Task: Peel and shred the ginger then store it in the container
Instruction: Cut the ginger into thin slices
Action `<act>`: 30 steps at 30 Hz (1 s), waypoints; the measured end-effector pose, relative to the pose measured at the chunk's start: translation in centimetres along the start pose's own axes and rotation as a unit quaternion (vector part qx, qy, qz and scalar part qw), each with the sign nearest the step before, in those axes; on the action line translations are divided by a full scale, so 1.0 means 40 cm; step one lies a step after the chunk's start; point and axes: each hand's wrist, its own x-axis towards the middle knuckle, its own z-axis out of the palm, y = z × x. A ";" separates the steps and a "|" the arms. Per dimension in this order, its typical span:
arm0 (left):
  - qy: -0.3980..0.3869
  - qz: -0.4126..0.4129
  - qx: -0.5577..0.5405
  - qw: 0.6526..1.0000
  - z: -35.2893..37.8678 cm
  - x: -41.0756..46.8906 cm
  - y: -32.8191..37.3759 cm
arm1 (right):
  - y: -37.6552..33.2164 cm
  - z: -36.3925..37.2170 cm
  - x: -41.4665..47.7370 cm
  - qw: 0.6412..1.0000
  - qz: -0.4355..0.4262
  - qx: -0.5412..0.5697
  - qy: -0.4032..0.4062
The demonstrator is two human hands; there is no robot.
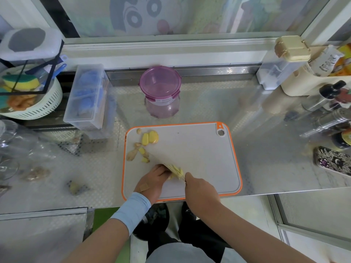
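Behind board [199, 158]: lidded container [160, 86] empty | left grip [153, 179] holds ginger [175, 170] | right grip [199, 190] clasps knife [159, 160]

The left hand [154, 177] wears a tan plaster [143, 187], its wrist a pale blue sleeve [131, 211]

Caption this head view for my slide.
Left hand holds ginger on orange-rimmed cutting board, right hand slicing it with a knife; lidded purple container behind.

Glossy metal counter [228, 111]; translucent plastic container [160, 92]
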 end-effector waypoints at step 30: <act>0.008 -0.017 -0.058 0.998 0.016 -0.007 -0.008 | -0.004 -0.005 0.013 1.000 0.015 0.004 -0.018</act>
